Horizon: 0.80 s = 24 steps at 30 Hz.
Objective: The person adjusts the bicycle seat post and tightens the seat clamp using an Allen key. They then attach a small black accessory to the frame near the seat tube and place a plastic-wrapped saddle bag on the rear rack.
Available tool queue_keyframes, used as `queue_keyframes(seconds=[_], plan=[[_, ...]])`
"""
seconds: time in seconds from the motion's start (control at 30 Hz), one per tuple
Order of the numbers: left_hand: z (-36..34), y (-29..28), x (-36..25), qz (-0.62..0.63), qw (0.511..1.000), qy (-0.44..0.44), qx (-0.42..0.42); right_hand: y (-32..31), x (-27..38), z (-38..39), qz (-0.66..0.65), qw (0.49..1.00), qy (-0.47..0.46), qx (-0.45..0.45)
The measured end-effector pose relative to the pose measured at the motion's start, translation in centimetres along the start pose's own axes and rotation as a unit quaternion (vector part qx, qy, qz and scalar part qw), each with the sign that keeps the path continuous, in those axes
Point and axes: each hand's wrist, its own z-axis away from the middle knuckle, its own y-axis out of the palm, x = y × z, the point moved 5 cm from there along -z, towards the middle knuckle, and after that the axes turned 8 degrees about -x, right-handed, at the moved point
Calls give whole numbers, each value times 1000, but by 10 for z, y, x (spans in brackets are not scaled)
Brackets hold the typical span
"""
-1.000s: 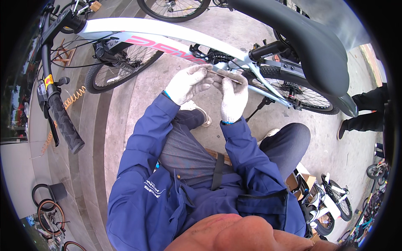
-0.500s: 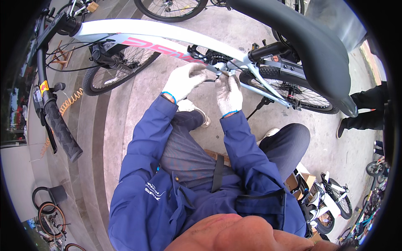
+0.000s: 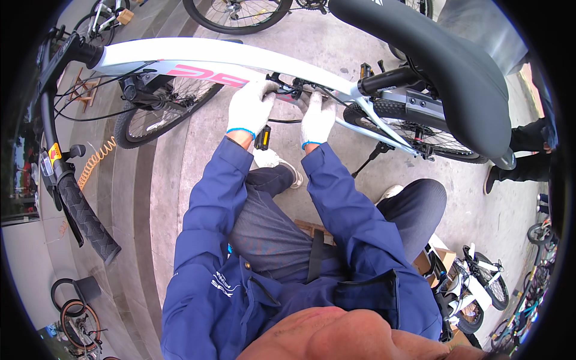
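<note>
A white bicycle frame (image 3: 180,51) with pink lettering stands across in front of me. My left hand (image 3: 249,111), in a white knit glove, is at the lower tube just left of the crank area, its fingers bent in. Close to its right, my right hand (image 3: 318,120), gloved alike, reaches up under the frame by the black cables (image 3: 293,90). Both sets of fingertips are partly hidden against dark parts, so what they grip is unclear. A black pedal (image 3: 262,137) with a yellow reflector hangs below my left wrist.
The black saddle (image 3: 432,72) looms at upper right, the handlebar grip (image 3: 90,222) at left. A kickstand (image 3: 373,157) props the bike. Stone steps (image 3: 129,210) run along the left. A person's dark trouser leg (image 3: 528,165) is at right, near boxes (image 3: 443,261) and more bikes.
Both hands have moved slightly left and up toward the crank area. The pedal has come into view below my left wrist. The handlebar appears a little further left and lower.
</note>
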Motion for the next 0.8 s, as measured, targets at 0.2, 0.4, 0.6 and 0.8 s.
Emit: queue_keyframes(seconds=[0.2, 0.4, 0.6, 0.8], plan=[[-4, -2, -4, -20, 1000, 15, 0, 7, 5, -10, 113, 985, -114, 68], [-5, -5, -8, -12, 1000, -3, 26, 8, 14, -13, 181, 969, -146, 77], [-3, -3, -5, 5, 999, -27, 36, 11, 13, -16, 214, 957, -165, 101], [-6, -12, -24, -42, 998, -32, 45, 10, 25, -17, 291, 934, -184, 95]])
